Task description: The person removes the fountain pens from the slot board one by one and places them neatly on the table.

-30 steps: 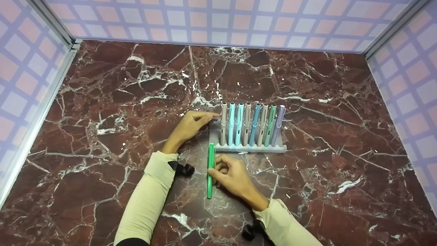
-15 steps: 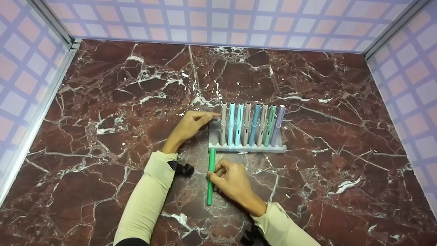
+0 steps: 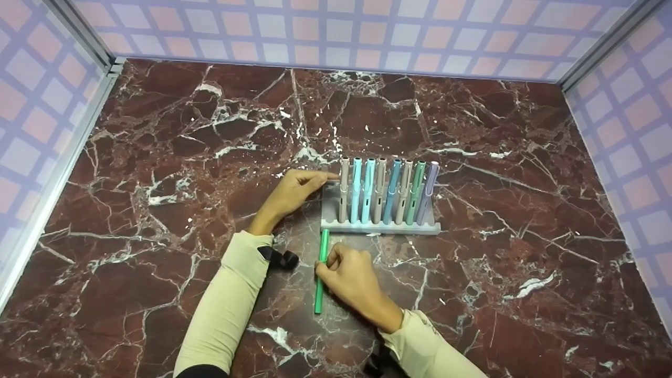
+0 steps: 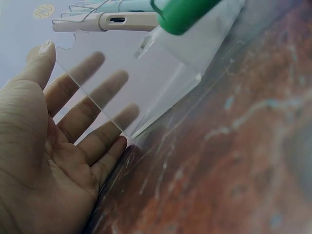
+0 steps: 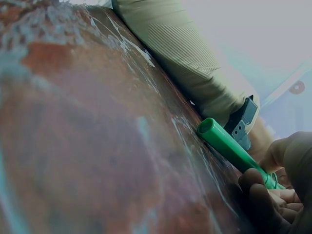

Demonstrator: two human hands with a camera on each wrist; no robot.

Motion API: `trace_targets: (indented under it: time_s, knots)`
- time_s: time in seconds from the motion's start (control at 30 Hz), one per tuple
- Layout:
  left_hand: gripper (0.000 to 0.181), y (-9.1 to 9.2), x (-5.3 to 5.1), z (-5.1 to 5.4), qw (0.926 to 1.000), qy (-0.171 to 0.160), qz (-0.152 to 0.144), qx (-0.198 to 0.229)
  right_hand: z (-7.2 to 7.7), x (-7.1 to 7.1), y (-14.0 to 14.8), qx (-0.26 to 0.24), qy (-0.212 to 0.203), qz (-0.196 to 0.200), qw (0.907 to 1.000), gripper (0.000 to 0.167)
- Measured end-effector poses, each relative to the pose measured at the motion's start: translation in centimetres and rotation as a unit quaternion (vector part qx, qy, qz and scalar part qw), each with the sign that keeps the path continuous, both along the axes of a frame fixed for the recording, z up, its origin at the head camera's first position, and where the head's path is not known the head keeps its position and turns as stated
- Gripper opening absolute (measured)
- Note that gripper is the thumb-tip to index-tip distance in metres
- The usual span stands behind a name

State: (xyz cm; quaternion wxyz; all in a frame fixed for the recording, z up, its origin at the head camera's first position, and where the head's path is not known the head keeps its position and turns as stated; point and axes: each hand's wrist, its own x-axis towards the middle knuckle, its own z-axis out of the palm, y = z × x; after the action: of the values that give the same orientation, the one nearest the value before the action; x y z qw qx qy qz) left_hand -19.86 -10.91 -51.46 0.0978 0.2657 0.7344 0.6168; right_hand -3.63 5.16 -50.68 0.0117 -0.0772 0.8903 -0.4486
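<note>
My right hand (image 3: 352,281) pinches a green pen (image 3: 318,296) between thumb and fingers. The pen points away from me, its far end at the front left corner of the pen rack. In the right wrist view, the near end of the green pen (image 5: 226,146) juts out from the fingers. My left hand (image 3: 294,194) is at the rack's left side. From the left wrist, straight fingers (image 4: 87,109) show through the clear rack (image 4: 131,80), behind its panel, with the thumb beside the edge. Several pens (image 3: 367,194) lean in a row on the rack, its leftmost notch bare.
A dark red marbled tabletop (image 3: 504,294) surrounds the rack. Checked panels (image 3: 341,37) with metal edge strips stand at the back and both sides. Dark wrist mounts (image 3: 283,260) sit on the light sleeves.
My right hand has drawn the green pen back from the rack's front left corner and slightly left. The pen's clip, seen earlier, is now out of sight. My left hand stays put.
</note>
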Motion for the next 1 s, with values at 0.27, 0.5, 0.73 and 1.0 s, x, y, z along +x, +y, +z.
trace_targets:
  time_s: [0.27, 0.5, 0.73, 1.0]
  knots:
    - [0.052, -0.02, 0.0, 0.12, 1.0, -0.004, -0.002, 0.007, 0.3, -0.07, -0.49, 0.047, 0.008, 0.0, 0.9989, 0.022]
    - [0.036, 0.07, -0.13, 0.13, 0.9998, -0.013, -0.008, 0.016, 0.57, -0.03, -0.66, 0.073, 0.009, 0.0, 0.9973, 0.026]
    - [0.031, 0.08, -0.06, 0.22, 0.9998, -0.018, -0.004, 0.006, 0.6, -0.04, -0.69, 0.078, 0.015, 0.002, 0.9968, 0.029]
    - [0.043, 0.03, -0.06, -0.01, 0.9999, -0.01, -0.003, 0.002, 0.44, -0.01, -0.67, 0.082, 0.025, 0.008, 0.9963, 0.028]
